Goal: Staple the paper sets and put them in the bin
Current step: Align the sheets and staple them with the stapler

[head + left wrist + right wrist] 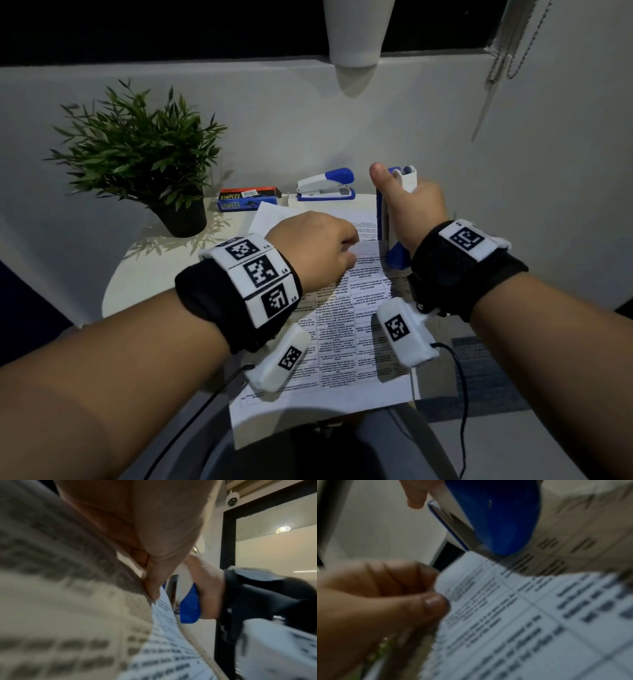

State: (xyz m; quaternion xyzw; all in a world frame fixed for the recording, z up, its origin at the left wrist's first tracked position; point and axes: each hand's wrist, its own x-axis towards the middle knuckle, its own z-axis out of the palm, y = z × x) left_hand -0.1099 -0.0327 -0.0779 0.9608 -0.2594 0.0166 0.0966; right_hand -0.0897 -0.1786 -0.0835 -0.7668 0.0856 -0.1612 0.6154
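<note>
While left hand (313, 248) pinches paper (346, 329), right hand (416, 212) clasps stapler (397, 255).

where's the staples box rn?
Head view: the staples box lies at the table's far edge, between the plant on its left and the idle stapler on its right.

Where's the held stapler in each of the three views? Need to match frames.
Head: the held stapler stands upright right of centre, gripped by the right hand.
Left wrist: its blue end is centre-right, under that hand's palm.
Right wrist: its blue end is top centre, over the paper's corner.
Shared landmark: the printed paper set, pinched by the left hand, shows in all three.
</note>
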